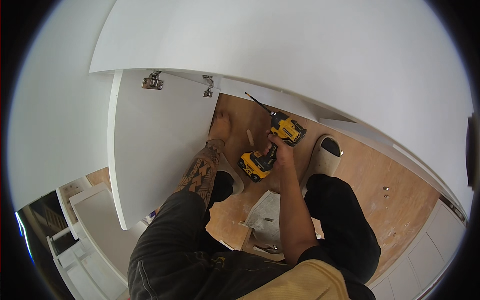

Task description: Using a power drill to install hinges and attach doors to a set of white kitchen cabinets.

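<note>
My right hand (pixel 282 151) is closed around the handle of a yellow and black cordless driver (pixel 288 129). Its long thin bit points up and left toward the base of the white cabinet (pixel 260 40). A white cabinet door (pixel 157 130) stands open on the left, with two metal hinges, one hinge (pixel 153 81) near its outer corner and the other hinge (pixel 208 86) near the floor side. Beside that door's right edge is my left hand (pixel 220 126), low over the floor; its fingers are blurred and partly hidden, so their grip does not show.
The wooden floor (pixel 360 170) carries dust, a small wood strip (pixel 250 137) and small metal bits (pixel 386 188). Between my legs lies a grey pouch-like thing (pixel 267 215). White drawer parts (pixel 100 225) stand at lower left; pale panels (pixel 425 250) line the lower right.
</note>
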Tool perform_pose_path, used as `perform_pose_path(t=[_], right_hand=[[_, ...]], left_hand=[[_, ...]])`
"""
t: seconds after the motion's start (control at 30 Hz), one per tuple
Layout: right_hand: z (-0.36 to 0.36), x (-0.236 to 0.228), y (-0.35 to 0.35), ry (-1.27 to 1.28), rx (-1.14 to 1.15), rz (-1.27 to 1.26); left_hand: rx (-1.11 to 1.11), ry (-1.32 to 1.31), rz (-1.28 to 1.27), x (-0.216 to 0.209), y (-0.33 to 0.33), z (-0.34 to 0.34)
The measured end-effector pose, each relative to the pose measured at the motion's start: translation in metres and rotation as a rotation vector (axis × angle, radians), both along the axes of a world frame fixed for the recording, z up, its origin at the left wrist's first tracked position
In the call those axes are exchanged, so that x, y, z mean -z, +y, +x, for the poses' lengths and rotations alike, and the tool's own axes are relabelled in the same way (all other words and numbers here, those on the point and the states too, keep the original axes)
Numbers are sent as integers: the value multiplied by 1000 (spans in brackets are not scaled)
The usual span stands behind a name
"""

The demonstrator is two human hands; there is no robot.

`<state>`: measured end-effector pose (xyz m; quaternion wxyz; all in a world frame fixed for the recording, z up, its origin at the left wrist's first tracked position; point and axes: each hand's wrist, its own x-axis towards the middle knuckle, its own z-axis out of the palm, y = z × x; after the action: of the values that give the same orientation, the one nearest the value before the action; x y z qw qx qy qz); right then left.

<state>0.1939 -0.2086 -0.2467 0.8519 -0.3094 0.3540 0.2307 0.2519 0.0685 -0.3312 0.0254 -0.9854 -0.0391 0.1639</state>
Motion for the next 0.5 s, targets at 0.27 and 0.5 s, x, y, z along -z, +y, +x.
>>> perform_pose_path(t=[0.27, 0.5], right_hand=[[-12, 7, -7, 19, 24, -12], [-8, -2, -17, 41, -23, 121]], left_hand=[[-19, -11, -126, -7, -19, -1], [-809, -118, -1209, -61, -55, 34]])
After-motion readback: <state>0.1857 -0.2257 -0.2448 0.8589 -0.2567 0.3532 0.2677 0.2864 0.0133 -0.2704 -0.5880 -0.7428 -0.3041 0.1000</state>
